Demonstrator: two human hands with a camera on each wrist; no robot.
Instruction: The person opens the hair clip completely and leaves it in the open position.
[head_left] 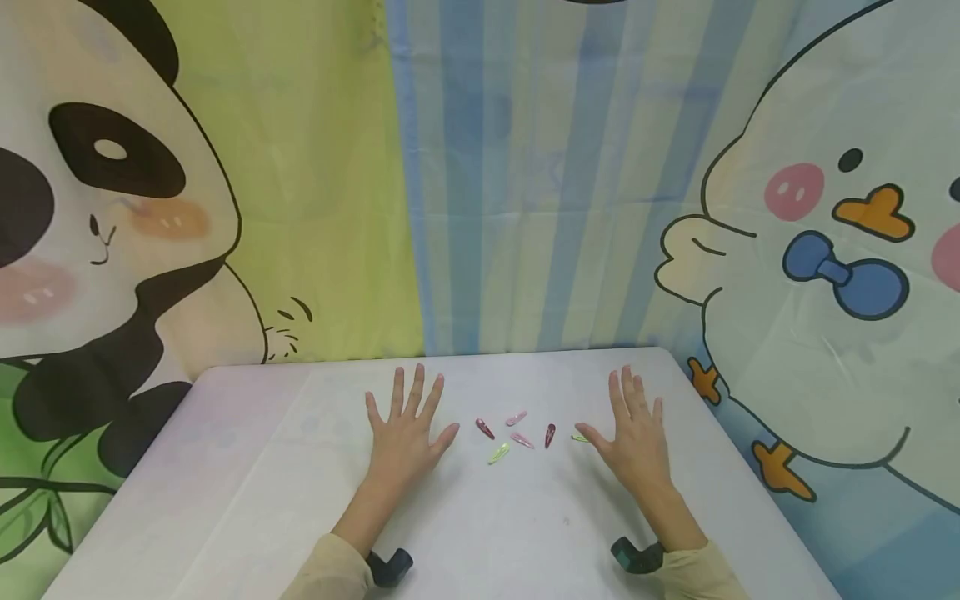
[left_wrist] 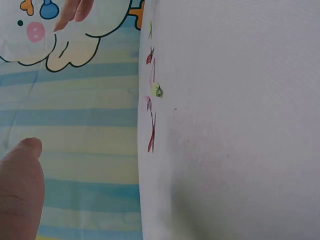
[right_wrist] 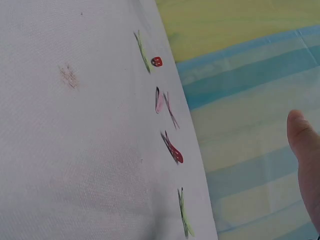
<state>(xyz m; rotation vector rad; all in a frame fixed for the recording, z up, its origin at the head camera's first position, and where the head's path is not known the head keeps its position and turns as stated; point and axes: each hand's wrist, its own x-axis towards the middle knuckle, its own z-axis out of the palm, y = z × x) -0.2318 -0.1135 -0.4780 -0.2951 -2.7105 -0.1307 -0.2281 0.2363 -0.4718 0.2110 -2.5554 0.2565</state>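
Snap hair clips lie loosely grouped on the white table between the two hands. In the head view I see a dark red clip (head_left: pixel 485 428), a second red clip (head_left: pixel 551 435), a pink clip (head_left: pixel 516 418), another pink clip (head_left: pixel 522 440) and a green clip (head_left: pixel 498 453). One more green clip (head_left: pixel 580 437) is partly hidden by the right thumb. My left hand (head_left: pixel 405 442) is raised left of the clips, fingers spread and holding nothing. On the other side, my right hand (head_left: pixel 636 437) has straight fingers and is likewise bare. Each wrist view shows a thumb (left_wrist: pixel 20 187) apart from the clips.
The white tabletop (head_left: pixel 262 467) extends to both sides and toward me. Behind it hangs a curtain (head_left: pixel 510 183) with stripes, a panda (head_left: pixel 112 250) and a white cartoon bird (head_left: pixel 825 358). Dark wrist devices (head_left: pixel 392 568) sit at both sleeves.
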